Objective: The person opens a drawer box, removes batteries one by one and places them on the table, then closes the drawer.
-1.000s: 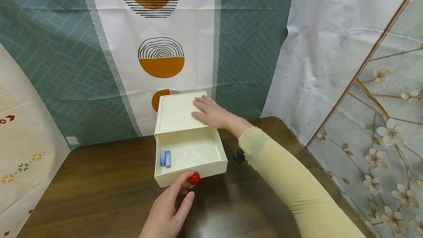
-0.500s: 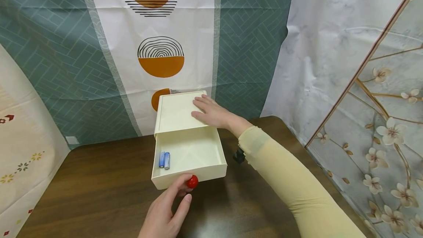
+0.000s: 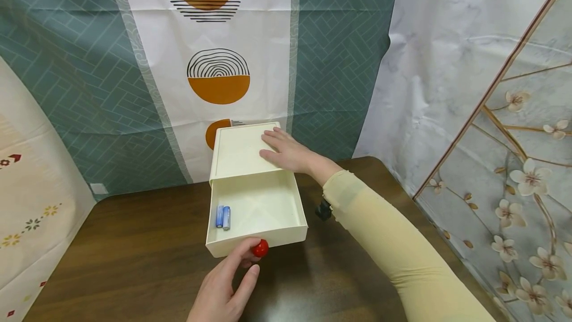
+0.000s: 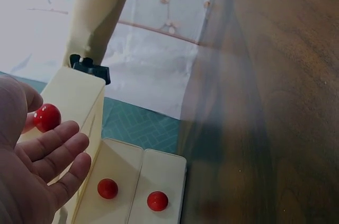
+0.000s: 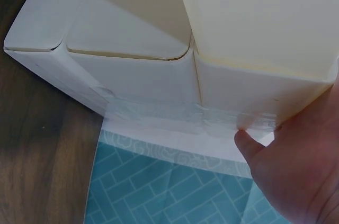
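Observation:
A cream drawer cabinet stands at the back of the table with its top drawer pulled out. Two blue batteries lie side by side at the drawer's left wall. My left hand is at the drawer front, its index finger hooked by the red knob and the thumb apart from it. In the left wrist view, the same red knob sits among the fingers. My right hand rests on the cabinet top, fingers extended, near its right edge.
Below the pulled-out drawer, two closed drawer fronts carry red knobs. The brown wooden table reaches to a patterned cloth backdrop. A floral cloth hangs on the right. A black device sits under the right wrist.
The drawer has come slightly farther out toward me, with my left hand at its knob and the batteries riding along. My right hand has stayed on the cabinet top.

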